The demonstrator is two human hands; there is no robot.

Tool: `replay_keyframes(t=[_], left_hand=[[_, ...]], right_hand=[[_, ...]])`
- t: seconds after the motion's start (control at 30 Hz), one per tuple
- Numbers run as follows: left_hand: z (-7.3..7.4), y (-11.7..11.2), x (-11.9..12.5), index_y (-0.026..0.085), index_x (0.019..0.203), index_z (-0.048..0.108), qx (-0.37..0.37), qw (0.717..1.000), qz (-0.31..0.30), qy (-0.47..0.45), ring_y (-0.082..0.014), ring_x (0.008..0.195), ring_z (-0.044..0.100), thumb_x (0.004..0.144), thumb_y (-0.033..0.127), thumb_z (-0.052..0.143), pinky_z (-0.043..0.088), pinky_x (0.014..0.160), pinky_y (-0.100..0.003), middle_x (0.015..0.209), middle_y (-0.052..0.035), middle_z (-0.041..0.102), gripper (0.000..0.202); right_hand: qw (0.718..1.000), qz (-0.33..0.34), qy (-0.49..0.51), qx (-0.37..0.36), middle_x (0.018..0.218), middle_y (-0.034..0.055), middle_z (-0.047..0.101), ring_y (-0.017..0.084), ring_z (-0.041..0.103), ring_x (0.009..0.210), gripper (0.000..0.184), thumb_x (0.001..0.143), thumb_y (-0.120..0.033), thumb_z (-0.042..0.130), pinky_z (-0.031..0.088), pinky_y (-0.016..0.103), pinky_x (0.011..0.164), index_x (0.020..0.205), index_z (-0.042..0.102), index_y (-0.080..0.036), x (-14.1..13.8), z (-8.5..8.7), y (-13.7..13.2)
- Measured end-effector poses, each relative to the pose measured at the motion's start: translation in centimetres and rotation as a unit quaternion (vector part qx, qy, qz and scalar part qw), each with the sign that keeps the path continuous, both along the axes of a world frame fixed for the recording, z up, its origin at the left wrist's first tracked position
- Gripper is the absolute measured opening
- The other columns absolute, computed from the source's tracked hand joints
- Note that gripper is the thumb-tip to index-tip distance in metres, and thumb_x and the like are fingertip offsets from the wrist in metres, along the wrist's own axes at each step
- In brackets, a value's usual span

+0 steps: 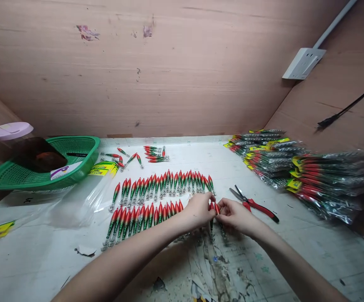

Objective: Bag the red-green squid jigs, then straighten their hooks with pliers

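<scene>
My left hand (198, 210) and my right hand (235, 214) meet at the table's middle, both pinched on a few red-and-green fishing lures (213, 213) held upright between the fingers. Two long rows of the same lures lie to the left: an upper row (166, 183) and a lower row (144, 216), which my left hand touches at its right end. The lure tips below my fingers hang over the worn table surface.
Red-handled pliers (257, 205) lie just right of my hands. Stacks of bagged lures (323, 178) fill the right side. A green basket (84, 165) with a jar stands at the left, with clear bags (81, 201) and loose lures (155, 154) nearby. A wall socket (304, 63) is mounted above.
</scene>
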State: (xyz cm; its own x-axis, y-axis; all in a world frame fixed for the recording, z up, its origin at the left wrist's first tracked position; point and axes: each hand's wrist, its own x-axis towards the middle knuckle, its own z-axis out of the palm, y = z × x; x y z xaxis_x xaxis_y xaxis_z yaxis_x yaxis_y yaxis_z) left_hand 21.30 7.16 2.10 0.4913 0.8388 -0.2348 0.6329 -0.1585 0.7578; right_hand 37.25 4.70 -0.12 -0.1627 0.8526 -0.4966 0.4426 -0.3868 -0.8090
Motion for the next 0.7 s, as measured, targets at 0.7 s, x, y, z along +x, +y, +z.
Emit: replay_keyframes(t=[0.7], left_hand=[[-0.7,-0.5,-1.3,0.017,0.102,0.065,0.136,0.972,-0.041,0.186,-0.0308,0.109,0.054,0.081,0.024,0.060,0.048,0.088,-0.040,0.106,-0.0114,0.061,0.023]], right_hand=[[0.997,-0.034,0.029,-0.068,0.048,-0.0083,0.058,0.010,0.059,0.042,0.026,0.067,-0.025,0.069,0.043,0.018,0.040,0.078,0.045,-0.020,-0.8,-0.4,0.0]])
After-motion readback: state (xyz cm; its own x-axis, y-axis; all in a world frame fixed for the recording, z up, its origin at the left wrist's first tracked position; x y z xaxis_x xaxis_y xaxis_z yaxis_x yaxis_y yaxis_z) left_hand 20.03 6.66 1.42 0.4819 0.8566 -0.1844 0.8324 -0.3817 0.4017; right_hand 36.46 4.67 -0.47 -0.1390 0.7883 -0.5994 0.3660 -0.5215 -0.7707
